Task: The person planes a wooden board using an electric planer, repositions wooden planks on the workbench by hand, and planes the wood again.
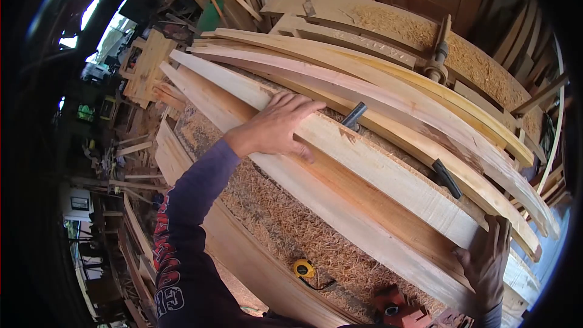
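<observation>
A long pale wooden plank (pixel 388 173) runs diagonally from upper left to lower right. My left hand (pixel 276 124) lies across it, fingers over its far edge and thumb on the near side. Near its right end, my right hand (pixel 489 261) grips the same plank, fingers up over the far edge and thumb toward me. A brown wooden strip (pixel 358 191) and a second pale board (pixel 316 197) lie along its near side. Beyond the far edge are two short dark cylindrical pieces (pixel 354 115), the other dark piece (pixel 447 178) being further right.
Several curved boards (pixel 364 82) lie behind the plank. A clamp-like fixture (pixel 438 64) stands by a shavings-covered board (pixel 388 21). Wood shavings (pixel 267 206), a yellow tape measure (pixel 303 268) and a red tool (pixel 398 310) are on the near side. Scrap wood (pixel 152 64) is piled left.
</observation>
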Demonstrator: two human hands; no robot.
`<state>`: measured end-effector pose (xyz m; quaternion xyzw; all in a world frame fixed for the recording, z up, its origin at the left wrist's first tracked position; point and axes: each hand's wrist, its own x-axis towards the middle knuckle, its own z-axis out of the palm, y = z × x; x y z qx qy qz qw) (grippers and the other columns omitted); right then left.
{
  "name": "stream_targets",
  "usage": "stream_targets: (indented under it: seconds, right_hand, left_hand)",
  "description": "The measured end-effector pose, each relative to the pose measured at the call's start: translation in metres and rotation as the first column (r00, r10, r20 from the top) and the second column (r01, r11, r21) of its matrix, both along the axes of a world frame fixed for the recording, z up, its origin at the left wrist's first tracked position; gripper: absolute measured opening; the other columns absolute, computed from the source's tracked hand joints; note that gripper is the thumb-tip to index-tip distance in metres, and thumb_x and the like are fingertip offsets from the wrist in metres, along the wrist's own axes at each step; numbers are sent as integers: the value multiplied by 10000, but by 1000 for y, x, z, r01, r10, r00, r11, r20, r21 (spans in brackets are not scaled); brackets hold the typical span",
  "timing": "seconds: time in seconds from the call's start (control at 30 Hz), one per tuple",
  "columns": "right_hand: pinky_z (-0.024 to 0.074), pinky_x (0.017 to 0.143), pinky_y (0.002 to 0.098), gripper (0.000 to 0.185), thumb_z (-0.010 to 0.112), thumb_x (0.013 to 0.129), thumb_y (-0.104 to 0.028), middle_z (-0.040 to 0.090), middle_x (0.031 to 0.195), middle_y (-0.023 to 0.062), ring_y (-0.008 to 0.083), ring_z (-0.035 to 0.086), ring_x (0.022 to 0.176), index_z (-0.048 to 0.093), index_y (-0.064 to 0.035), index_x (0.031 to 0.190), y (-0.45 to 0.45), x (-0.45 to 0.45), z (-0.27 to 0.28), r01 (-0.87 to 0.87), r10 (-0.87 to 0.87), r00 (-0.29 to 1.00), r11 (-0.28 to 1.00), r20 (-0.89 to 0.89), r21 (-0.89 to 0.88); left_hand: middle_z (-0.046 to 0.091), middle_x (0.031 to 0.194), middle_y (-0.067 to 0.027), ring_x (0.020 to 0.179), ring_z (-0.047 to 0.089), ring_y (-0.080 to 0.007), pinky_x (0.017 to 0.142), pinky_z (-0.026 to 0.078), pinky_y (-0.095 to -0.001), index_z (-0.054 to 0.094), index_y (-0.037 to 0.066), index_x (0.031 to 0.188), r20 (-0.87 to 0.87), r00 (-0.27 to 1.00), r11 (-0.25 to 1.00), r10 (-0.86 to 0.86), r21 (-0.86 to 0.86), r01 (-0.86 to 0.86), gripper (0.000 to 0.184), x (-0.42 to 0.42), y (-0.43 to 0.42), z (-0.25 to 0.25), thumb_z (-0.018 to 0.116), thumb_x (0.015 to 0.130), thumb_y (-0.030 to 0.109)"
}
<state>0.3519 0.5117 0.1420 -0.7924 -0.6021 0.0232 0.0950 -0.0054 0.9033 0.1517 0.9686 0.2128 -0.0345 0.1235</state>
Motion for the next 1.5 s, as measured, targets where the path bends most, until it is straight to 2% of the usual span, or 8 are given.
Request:
stream_targets:
  seconds: [0.27, 0.47, 0.67, 0.83, 1.1, 1.13, 1.3, 1.5]
  right_hand:
    - [456, 811, 524, 743, 688, 883, -586, 567, 998, 247, 439, 575, 881, 546, 82, 1174, 17, 39, 2, -161, 135, 968, 980, 210, 116]
    - [483, 832, 528, 599, 747, 892, -405, 594, 1045, 243, 449, 590, 971, 547, 66, 1202, 101, 132, -3, -225, 131, 923, 947, 362, 230]
    - [469, 950, 506, 495, 717, 937, -311, 639, 1115, 234, 439, 603, 1094, 552, 18, 1268, 145, 154, -68, -70, 61, 993, 994, -104, -83]
    - [442, 1025, 508, 555, 469, 1061, -479, 635, 1293, 246, 435, 563, 1236, 584, -31, 1368, 142, 172, -113, -40, 40, 989, 999, -142, 0]
    - [382, 1030, 612, 496, 391, 1069, -525, 627, 1297, 228, 419, 530, 1262, 581, -166, 1354, 173, 195, -138, 65, -78, 995, 982, -68, -175]
    - [342, 1071, 608, 497, 370, 1069, -536, 620, 1328, 173, 412, 528, 1253, 584, -189, 1353, 178, 188, -137, 250, -266, 963, 947, -54, -201]
    - [290, 1118, 620, 573, 303, 1059, -605, 541, 1465, 72, 407, 491, 1303, 563, -237, 1412, 185, 208, -159, 119, -135, 988, 975, -76, -189]
    - [215, 1210, 564, 732, 344, 1050, -628, 404, 1573, 227, 432, 354, 1458, 361, -116, 1573, 175, 192, -146, 262, -260, 965, 958, 32, -116]
  left_hand:
    - [673, 1132, -181, 1114, 634, -345, 1000, 500, -474, 610, 11, 1181, -19, 998, 994, -52, 96, 54, 883, 21, 37, 5, 800, 681, 714]
    - [666, 1171, -204, 1139, 627, -396, 976, 510, -467, 608, 10, 1184, 242, 967, 967, -82, 253, 18, 833, 105, 95, -12, 837, 685, 637]
    - [489, 1487, -293, 1392, 472, -417, 1160, 393, -460, 442, -13, 1493, -301, 949, 988, 89, -98, -123, 1134, 175, 137, -87, 584, 787, 863]
    - [404, 1569, -284, 1474, 377, -410, 1223, 318, -452, 364, -35, 1551, -224, 960, 984, 169, -17, -177, 1120, 182, 128, -116, 445, 882, 859]
    - [334, 1624, -229, 1508, 318, -391, 1249, 228, -502, 255, 50, 1615, -248, 918, 951, 310, 87, -298, 975, 198, 122, -152, 319, 976, 783]
    - [300, 1646, -212, 1521, 289, -392, 1252, 208, -522, 232, 80, 1628, -231, 912, 941, 338, 99, -324, 947, 199, 124, -154, 299, 986, 772]
    - [129, 1715, -165, 1581, 104, -385, 1275, 141, -527, 141, 124, 1657, -195, 936, 956, 294, 70, -286, 954, 197, 132, -163, 259, 979, 785]
    - [260, 1668, -209, 1536, 254, -395, 1261, 234, -466, 283, 57, 1612, -324, 934, 949, 149, -220, -227, 980, 172, 117, -76, 307, 971, 798]
